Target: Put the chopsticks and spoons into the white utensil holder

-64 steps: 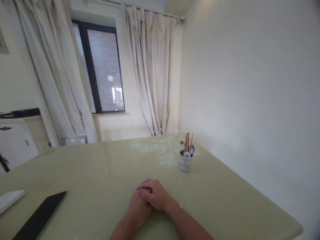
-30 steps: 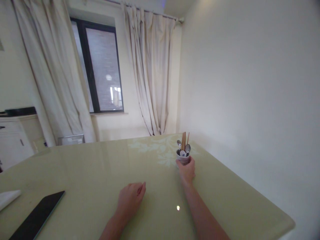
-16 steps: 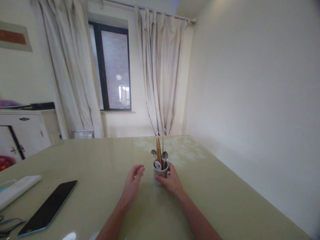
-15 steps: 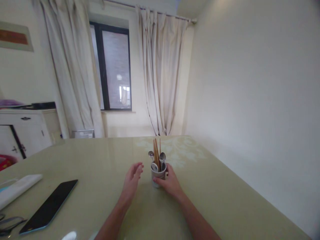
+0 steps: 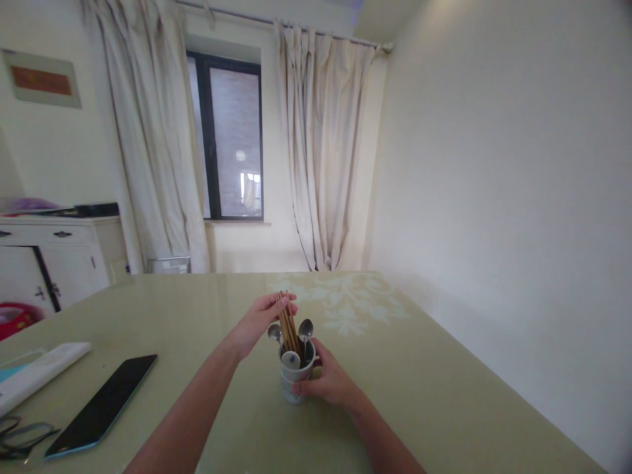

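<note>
A pale mug (image 5: 295, 375) stands on the table, with my right hand (image 5: 330, 378) closed around its right side and handle. Several wooden chopsticks (image 5: 289, 329) rise from the mug, leaning left. My left hand (image 5: 266, 313) has its fingers closed round their upper ends. Two metal spoons stand bowl-up in the mug: one spoon (image 5: 306, 328) on the right, another spoon (image 5: 274, 332) on the left below my left hand. At the near rim shows a round white end of a utensil (image 5: 291, 359), its kind unclear.
On the left of the greenish table (image 5: 237, 421) lie a dark-screened tablet or phone (image 5: 103, 405), a pair of glasses (image 5: 24, 436) and a long white object (image 5: 44, 375). A white wall (image 5: 503, 197) borders the table's right edge. Curtains and a white cabinet (image 5: 74, 257) stand beyond.
My left hand has gone from open beside the mug to closed on the chopsticks' tops. The mug has come nearer and slightly left, with my right hand still on it.
</note>
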The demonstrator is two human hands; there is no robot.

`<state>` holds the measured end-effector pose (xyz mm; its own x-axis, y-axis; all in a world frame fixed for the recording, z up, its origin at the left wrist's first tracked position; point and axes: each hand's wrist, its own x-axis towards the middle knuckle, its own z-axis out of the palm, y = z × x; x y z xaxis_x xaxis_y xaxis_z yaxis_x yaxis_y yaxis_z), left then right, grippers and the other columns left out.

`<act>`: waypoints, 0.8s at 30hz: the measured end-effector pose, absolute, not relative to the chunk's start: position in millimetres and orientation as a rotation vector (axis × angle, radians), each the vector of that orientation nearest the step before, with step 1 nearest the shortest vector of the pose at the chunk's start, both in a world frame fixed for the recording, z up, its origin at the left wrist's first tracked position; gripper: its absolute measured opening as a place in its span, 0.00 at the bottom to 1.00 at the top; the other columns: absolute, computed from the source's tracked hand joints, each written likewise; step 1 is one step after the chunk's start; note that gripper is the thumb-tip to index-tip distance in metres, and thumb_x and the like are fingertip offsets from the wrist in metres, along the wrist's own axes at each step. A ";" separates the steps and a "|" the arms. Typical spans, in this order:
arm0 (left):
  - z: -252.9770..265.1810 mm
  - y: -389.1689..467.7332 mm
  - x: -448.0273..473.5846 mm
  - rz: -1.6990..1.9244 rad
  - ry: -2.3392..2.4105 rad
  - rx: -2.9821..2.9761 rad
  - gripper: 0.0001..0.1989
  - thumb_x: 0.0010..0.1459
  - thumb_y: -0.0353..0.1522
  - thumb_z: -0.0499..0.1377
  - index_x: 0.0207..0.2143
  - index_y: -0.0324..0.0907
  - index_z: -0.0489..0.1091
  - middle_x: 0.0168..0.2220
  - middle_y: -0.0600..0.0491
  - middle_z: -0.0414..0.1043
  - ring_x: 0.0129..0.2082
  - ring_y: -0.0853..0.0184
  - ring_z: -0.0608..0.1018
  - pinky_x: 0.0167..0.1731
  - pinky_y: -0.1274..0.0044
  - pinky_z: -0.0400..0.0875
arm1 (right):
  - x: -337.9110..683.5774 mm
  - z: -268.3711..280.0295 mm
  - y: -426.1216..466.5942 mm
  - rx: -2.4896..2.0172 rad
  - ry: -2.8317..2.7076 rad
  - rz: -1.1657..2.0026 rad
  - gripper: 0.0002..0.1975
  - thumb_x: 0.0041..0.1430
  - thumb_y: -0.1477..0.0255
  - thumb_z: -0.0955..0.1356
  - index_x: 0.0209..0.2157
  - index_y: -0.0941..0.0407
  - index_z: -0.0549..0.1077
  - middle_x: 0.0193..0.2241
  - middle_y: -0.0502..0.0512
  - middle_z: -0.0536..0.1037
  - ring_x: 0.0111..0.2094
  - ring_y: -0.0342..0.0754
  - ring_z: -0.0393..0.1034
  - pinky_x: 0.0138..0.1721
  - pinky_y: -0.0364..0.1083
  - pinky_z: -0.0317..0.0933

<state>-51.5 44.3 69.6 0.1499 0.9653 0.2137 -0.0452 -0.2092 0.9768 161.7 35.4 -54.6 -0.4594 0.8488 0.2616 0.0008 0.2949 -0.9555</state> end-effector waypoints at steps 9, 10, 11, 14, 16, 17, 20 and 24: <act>95.8 32.3 -37.0 1.264 1.037 1.619 0.25 0.58 0.54 0.62 0.36 0.42 0.79 0.37 0.48 0.81 0.36 0.63 0.79 0.39 0.73 0.73 | 162.0 -51.4 31.8 -0.809 -1.710 1.269 0.44 0.36 0.53 0.85 0.54 0.54 0.75 0.50 0.60 0.83 0.51 0.63 0.76 0.54 0.59 0.65; 99.5 32.4 -36.0 1.307 1.034 1.613 0.25 0.58 0.55 0.62 0.36 0.42 0.78 0.37 0.48 0.81 0.38 0.62 0.79 0.41 0.72 0.74 | 162.1 -52.5 32.6 -0.802 -1.711 1.274 0.44 0.36 0.53 0.85 0.54 0.54 0.75 0.50 0.60 0.83 0.51 0.63 0.76 0.54 0.58 0.66; 104.1 32.3 -35.2 1.355 1.030 1.603 0.25 0.58 0.55 0.62 0.35 0.42 0.77 0.38 0.48 0.81 0.40 0.61 0.79 0.43 0.70 0.75 | 162.1 -53.6 33.4 -0.794 -1.711 1.281 0.45 0.36 0.52 0.85 0.54 0.54 0.75 0.50 0.60 0.83 0.51 0.63 0.76 0.53 0.58 0.66; 122.5 29.8 -35.3 1.484 1.011 1.570 0.26 0.57 0.56 0.63 0.36 0.42 0.74 0.39 0.48 0.82 0.40 0.61 0.80 0.45 0.68 0.76 | 162.2 -55.6 35.2 -0.777 -1.702 1.287 0.46 0.35 0.51 0.85 0.55 0.54 0.75 0.49 0.61 0.82 0.49 0.63 0.76 0.53 0.59 0.65; 137.0 26.3 -37.9 1.552 0.993 1.552 0.26 0.57 0.57 0.64 0.36 0.42 0.73 0.40 0.48 0.82 0.39 0.62 0.80 0.44 0.68 0.77 | 162.4 -55.4 35.3 -0.770 -1.700 1.278 0.46 0.35 0.51 0.85 0.55 0.54 0.75 0.49 0.62 0.82 0.49 0.63 0.76 0.52 0.59 0.65; 144.4 23.9 -40.4 1.588 0.983 1.545 0.27 0.57 0.57 0.64 0.36 0.42 0.73 0.40 0.48 0.82 0.39 0.62 0.80 0.43 0.68 0.77 | 162.5 -54.9 35.1 -0.767 -1.699 1.275 0.46 0.36 0.51 0.85 0.56 0.54 0.75 0.50 0.62 0.82 0.49 0.64 0.76 0.52 0.59 0.65; 165.7 13.8 -53.7 1.755 0.983 1.530 0.26 0.59 0.56 0.63 0.37 0.42 0.72 0.39 0.49 0.82 0.39 0.63 0.81 0.43 0.69 0.79 | 163.3 -53.5 34.3 -0.768 -1.705 1.277 0.47 0.36 0.52 0.85 0.57 0.54 0.75 0.52 0.62 0.82 0.52 0.64 0.76 0.53 0.58 0.66; 185.5 -4.0 -83.9 1.990 1.060 1.549 0.22 0.63 0.52 0.62 0.40 0.43 0.73 0.40 0.51 0.82 0.40 0.64 0.82 0.45 0.69 0.81 | 164.2 -52.9 33.9 -0.798 -1.724 1.263 0.46 0.38 0.54 0.85 0.58 0.53 0.74 0.53 0.61 0.83 0.54 0.65 0.76 0.55 0.59 0.65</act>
